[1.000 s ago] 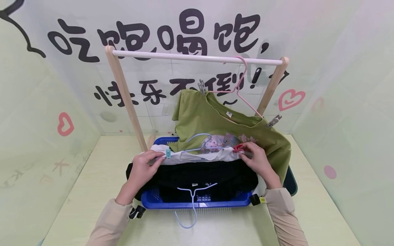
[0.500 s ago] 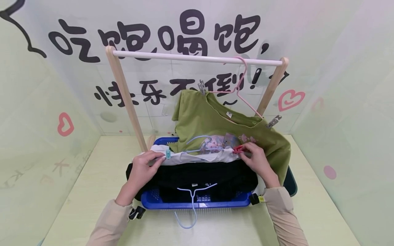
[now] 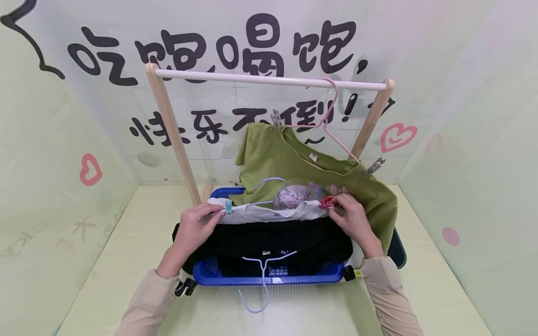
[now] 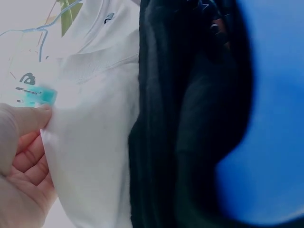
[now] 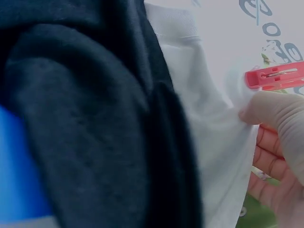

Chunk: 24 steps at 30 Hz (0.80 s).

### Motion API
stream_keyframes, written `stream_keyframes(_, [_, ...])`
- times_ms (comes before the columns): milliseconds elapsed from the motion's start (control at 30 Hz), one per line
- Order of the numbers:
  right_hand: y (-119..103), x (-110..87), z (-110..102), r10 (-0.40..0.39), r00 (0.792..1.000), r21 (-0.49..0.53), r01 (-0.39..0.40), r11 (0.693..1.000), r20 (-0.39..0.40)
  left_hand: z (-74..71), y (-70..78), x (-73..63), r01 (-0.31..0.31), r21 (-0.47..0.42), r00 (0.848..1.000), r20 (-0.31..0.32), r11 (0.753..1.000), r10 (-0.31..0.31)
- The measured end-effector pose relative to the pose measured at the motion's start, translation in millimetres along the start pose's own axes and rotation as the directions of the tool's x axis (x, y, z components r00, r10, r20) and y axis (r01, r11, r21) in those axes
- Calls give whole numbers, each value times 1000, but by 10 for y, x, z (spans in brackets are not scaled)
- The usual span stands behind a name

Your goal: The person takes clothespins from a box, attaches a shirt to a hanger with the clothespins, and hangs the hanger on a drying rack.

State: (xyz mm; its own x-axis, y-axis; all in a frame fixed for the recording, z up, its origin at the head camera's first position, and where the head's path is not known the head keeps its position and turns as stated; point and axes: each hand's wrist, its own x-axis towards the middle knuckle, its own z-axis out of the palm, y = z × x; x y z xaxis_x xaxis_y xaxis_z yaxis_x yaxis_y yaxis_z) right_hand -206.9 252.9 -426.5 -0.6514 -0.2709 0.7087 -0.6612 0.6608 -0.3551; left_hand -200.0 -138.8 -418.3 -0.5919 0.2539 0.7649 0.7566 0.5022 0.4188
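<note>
In the head view my left hand (image 3: pixel 196 226) pinches one shoulder of a white shirt (image 3: pixel 252 215), beside a teal clothespin (image 3: pixel 228 206). At the opposite shoulder my right hand (image 3: pixel 353 218) pinches the fabric right by a red clothespin (image 3: pixel 326 202). A light blue hanger (image 3: pixel 260 203) runs through the neckline, hook pointing up. In the left wrist view the thumb presses the white cloth just below the teal clothespin (image 4: pixel 40 96). The right wrist view shows a thumb on the cloth under the red clothespin (image 5: pixel 273 76); the fingers lie behind the fabric.
Close in front lies a black garment (image 3: pixel 273 235) over a blue basket (image 3: pixel 294 280), with a second blue hanger (image 3: pixel 264 270) on it. Behind, a green T-shirt (image 3: pixel 269 154) hangs by a pink hanger (image 3: pixel 336 100) from the rack's white bar (image 3: pixel 235 77).
The light blue hanger's hook dips, then swings up higher than before. My left hand and the teal clothespin shift very slightly upward; the right hand stays nearly in place.
</note>
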Motion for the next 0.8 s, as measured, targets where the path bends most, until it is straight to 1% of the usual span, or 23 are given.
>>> stream_keyframes(100, [-45,31,-42,-13,1000,-19,13,1000,-18,-25,2,62,-16,4,1000,-11,1000,16])
stream_keyframes(200, [-97,57,-86,-20,999,-28,19,999,-41,-57,6,136,-19,8,1000,-16,1000,19])
stream_keyframes(433, [-227,142,-187,-8,992,-45,3,999,-124,-119,18,316,-30,13,999,-25,999,30])
stream_keyframes(633, [-329,220,-293,-5,982,-43,-3,999,-190,-146,42,504,-47,24,997,-58,999,48])
stream_keyframes(800, [-388,283,-353,9,964,-53,-24,998,-265,-156,69,707,-49,22,997,-62,999,51])
